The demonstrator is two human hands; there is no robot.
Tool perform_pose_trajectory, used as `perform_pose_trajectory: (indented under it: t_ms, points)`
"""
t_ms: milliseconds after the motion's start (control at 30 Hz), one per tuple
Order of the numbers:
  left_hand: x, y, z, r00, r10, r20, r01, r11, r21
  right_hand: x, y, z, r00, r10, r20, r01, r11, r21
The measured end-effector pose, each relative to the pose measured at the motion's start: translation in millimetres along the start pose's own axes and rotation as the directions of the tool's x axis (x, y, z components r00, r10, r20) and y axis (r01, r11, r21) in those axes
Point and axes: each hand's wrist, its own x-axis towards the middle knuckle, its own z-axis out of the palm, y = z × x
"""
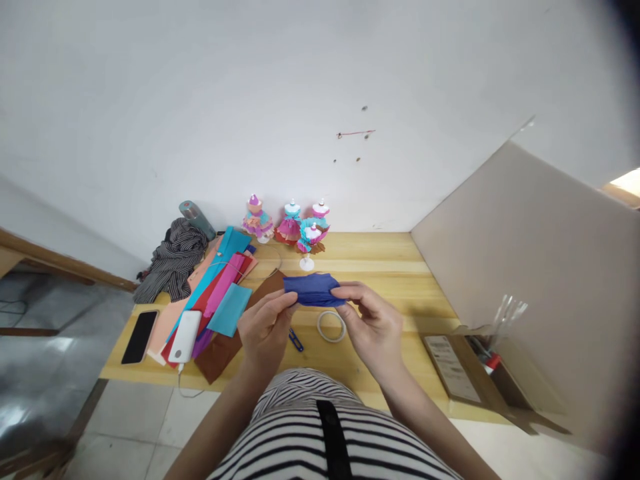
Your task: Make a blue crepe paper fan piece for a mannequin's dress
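Blue strip [314, 290] hangs above the table [390, 260], ends pinched by the left hand [267, 327] and right hand [373, 323]; its underside is hidden. Items [493, 361] in the cardboard box [480, 375] blur.

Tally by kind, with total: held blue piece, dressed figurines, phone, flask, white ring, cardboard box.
Held blue piece: 1
Dressed figurines: 4
Phone: 1
Flask: 1
White ring: 1
Cardboard box: 1
Total: 9
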Motion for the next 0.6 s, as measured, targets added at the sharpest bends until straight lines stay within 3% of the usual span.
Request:
perform_pose_trajectory:
  t_ms: [133, 267, 600]
  points:
    - [-2.5, -1.9, 0.6, 0.993, -0.114, 0.009, 0.115, 0.992, -0.059, -0.3, 2.5, 0.9, 0.996, 0.089, 0.02, -0.091, 0.985, 0.15]
    - [-5.2, -4.0, -1.9, 0.976, -0.215, 0.028, 0.216, 0.971, -0.102, 4.2, -2.3, 0.9, 0.995, 0.088, 0.045, -0.097, 0.962, 0.256]
    - [-3.6, -0.7, -4.2, 0.971, -0.231, 0.055, 0.237, 0.947, -0.218, 8.7, -12.1, 0.8, 0.999, 0.053, 0.004, -0.051, 0.948, 0.313]
